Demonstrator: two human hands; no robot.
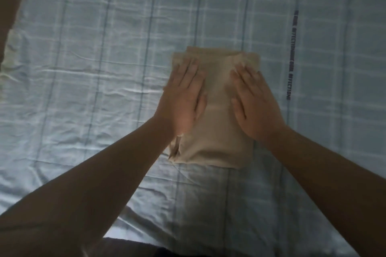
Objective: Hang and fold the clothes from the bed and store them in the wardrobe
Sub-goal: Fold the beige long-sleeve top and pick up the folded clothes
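Observation:
A beige garment (217,131) lies folded into a narrow rectangle on the bed, right of centre. My left hand (184,97) lies flat on its left half with the fingers straight and pointing away from me. My right hand (255,102) lies flat on its right half in the same way, fingers spread a little. Both palms press the cloth down. The near left corner of the garment bunches up slightly.
A light blue checked bedsheet (94,68) with wrinkles covers the whole bed. A dark printed stripe with lettering (291,58) runs along the sheet to the right of the garment. A dark brown edge (10,5) shows at the far left.

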